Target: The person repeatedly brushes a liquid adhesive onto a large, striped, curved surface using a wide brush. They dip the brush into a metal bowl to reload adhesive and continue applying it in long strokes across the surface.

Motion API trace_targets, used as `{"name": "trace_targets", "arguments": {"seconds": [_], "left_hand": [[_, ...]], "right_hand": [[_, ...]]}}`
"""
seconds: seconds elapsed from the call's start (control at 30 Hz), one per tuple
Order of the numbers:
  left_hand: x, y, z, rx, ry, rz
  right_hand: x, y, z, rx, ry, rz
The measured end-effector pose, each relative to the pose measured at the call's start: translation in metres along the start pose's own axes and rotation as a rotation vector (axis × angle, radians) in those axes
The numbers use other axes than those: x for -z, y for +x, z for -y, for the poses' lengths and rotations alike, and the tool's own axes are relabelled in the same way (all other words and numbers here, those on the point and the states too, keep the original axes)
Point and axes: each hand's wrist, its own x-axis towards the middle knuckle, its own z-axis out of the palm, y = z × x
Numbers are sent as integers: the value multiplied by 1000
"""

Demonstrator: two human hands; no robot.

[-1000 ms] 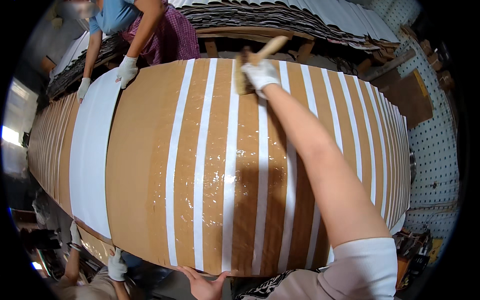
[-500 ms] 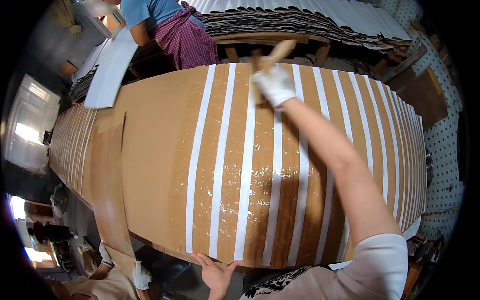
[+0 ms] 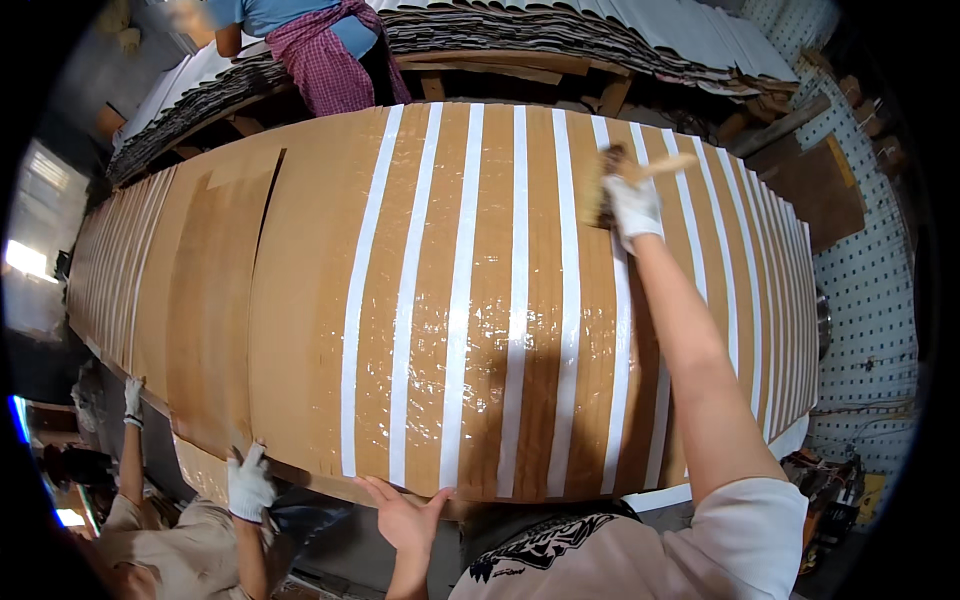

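Observation:
My right hand, in a white glove, is closed around a wide brush with a pale wooden handle. The bristles are over the far part of the striped sheets and blurred by motion. Long brown sheets lie overlapped in a broad fan, with white strips showing between brown bands. Wet, glossy streaks cover the middle bands. My left hand is bare, its fingers and thumb spread on the near edge of the sheets, left of my body.
At lower left a co-worker's gloved hands touch the near edge of the sheets. Another person in a checked wrap stands at the far side, beside a long stack of white-topped sheets. A perforated wall rises at the right.
My right hand has swept the brush rightward across several strips. My left hand stays at the edge. The co-worker's hands have spread apart along the edge; the far person's long white sheet is gone from view.

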Motion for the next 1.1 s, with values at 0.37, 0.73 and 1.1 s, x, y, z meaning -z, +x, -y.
{"name": "trace_targets", "arguments": {"seconds": [0.37, 0.73, 1.1], "left_hand": [[-5, -2, 8, -41, -23, -23], [-16, -3, 19, -35, 29, -78], [-4, -2, 5, 0, -58, 43]], "right_hand": [[-77, -118, 125, 619, -831, 461], [-56, -180, 93, 32, 20, 497], [75, -161, 40, 88, -116, -32]]}}
